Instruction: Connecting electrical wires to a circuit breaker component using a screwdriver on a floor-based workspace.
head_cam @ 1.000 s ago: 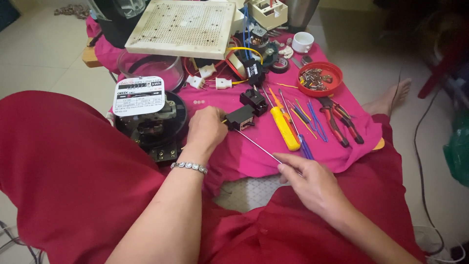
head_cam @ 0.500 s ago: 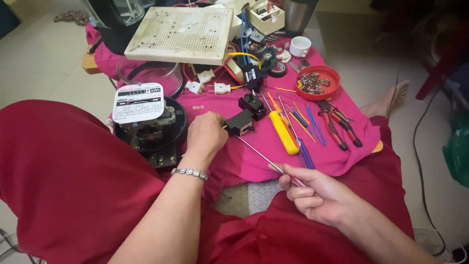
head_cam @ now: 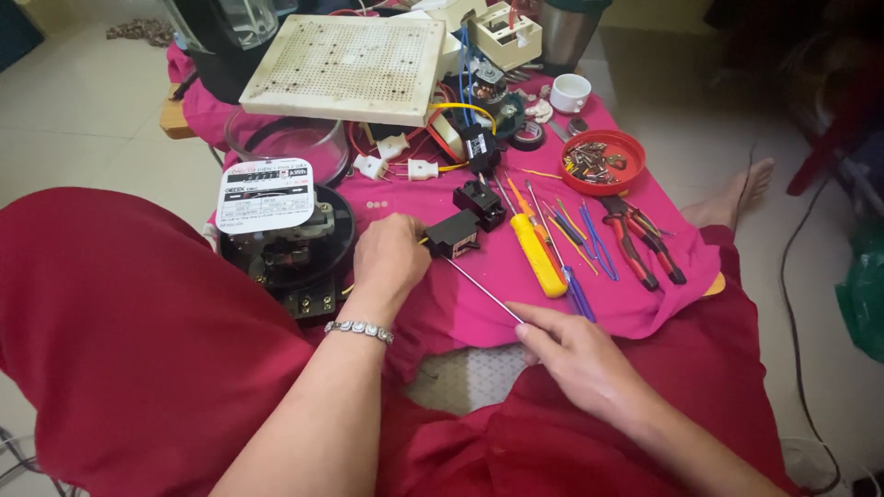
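Note:
My left hand [head_cam: 391, 260], with a silver bracelet at the wrist, grips a small black block-shaped electrical part [head_cam: 453, 234] on the pink cloth [head_cam: 479, 304]. My right hand [head_cam: 575, 354] pinches the near end of a thin metal screwdriver shaft [head_cam: 483, 290]; the tip reaches the black part. A round black electric meter [head_cam: 285, 244] with a white label plate lies just left of my left hand. A second black part [head_cam: 480, 202] lies just beyond the first.
A yellow-handled screwdriver [head_cam: 537, 253], blue-handled tools [head_cam: 580, 244] and red-handled pliers [head_cam: 635, 239] lie to the right. A red bowl [head_cam: 603, 161] holds small metal pieces. Behind are a perforated white board [head_cam: 345, 69], white plugs [head_cam: 396, 161], a white cup [head_cam: 571, 92] and a glass bowl [head_cam: 285, 138].
My right hand has shifted slightly toward me and right along the shaft. My left hand stays on the black part.

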